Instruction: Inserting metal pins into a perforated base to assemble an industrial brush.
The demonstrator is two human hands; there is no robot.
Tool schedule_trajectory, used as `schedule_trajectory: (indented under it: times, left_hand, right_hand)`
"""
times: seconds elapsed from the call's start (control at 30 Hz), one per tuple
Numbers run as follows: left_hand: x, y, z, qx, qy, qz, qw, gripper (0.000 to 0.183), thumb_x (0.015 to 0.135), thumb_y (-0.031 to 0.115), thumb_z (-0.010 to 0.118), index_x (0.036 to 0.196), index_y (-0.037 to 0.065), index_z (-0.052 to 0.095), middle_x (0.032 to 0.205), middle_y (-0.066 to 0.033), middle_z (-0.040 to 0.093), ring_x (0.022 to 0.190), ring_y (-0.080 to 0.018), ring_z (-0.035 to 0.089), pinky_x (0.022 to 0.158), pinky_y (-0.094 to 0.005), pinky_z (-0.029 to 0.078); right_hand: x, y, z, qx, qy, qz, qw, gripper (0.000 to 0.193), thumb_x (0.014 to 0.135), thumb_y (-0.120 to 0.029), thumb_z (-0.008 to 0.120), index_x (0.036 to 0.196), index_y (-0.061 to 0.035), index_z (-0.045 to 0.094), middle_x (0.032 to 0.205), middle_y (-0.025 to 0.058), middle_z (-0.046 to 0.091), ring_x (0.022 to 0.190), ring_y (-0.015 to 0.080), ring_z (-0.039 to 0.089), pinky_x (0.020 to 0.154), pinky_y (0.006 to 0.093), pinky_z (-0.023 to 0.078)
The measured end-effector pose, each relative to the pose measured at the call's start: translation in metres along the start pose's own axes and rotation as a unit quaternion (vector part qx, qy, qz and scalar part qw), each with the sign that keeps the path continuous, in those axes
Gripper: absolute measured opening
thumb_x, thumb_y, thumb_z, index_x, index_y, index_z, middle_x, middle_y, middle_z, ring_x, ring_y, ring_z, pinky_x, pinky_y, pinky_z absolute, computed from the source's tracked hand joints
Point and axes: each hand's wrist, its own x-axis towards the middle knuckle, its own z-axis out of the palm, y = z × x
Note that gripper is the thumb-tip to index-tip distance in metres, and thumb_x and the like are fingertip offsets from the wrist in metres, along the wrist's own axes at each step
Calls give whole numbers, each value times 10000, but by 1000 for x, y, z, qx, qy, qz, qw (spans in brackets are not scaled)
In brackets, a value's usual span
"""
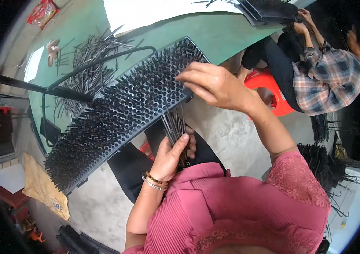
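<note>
In front of me slants a long black perforated rack (116, 108), its holes filled with short dark upright pins. My left hand (173, 154), with beads and a bangle at the wrist, is closed around a bundle of thin dark rods (173, 127) just below the rack's near edge. Over the rack's right end, my right hand (211, 84) is pinched, thumb and fingers together. Whatever is between those fingertips, if anything, is too small to make out. Several empty holes show along the near edge.
A loose heap of dark rods (89, 63) lies on the green table (226, 36) behind the rack. A black metal arm (23, 82) reaches in from the left. Another person in a plaid shirt (330, 80) works at right by a red stool (273, 91).
</note>
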Motion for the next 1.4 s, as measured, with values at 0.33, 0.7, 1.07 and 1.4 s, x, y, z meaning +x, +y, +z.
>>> schedule_trajectory:
  times: [0.33, 0.7, 1.07, 1.4]
  left_hand:
    - [4, 6, -6, -38, -32, -35, 998, 252, 942, 198, 509, 1121, 20, 504, 840, -54, 568, 603, -95, 514, 477, -216, 421]
    - [-3, 9, -5, 55, -97, 9, 994, 250, 958, 214, 492, 1124, 27, 499, 801, -7, 546, 586, -38, 428, 506, -173, 362]
    - [-9, 4, -7, 20, -105, -8, 994, 281, 962, 224, 483, 1163, 29, 500, 836, -5, 542, 577, -40, 413, 482, -175, 345]
    - [-15, -4, -19, 46, 14, 85, 995, 349, 981, 262, 426, 1152, -32, 505, 794, -53, 567, 516, -52, 435, 447, -183, 339]
  right_hand:
    - [1, -14, 11, -129, -18, -4, 991, 386, 776, 7, 592, 1159, -10, 547, 894, 114, 552, 754, 270, 566, 658, 350, 458]
    - [-19, -43, 9, 245, -49, 254, 935, 248, 798, -118, 687, 1011, 4, 656, 862, 70, 612, 775, 152, 579, 672, 278, 454]
    - [-31, -50, 20, 501, 6, 385, 775, 244, 821, -60, 675, 1028, 46, 606, 882, 45, 642, 771, 72, 599, 687, 209, 486]
    - [-15, -57, 27, 416, 41, 318, 851, 151, 859, -76, 629, 968, 27, 622, 879, 41, 642, 816, 71, 586, 713, 210, 472]
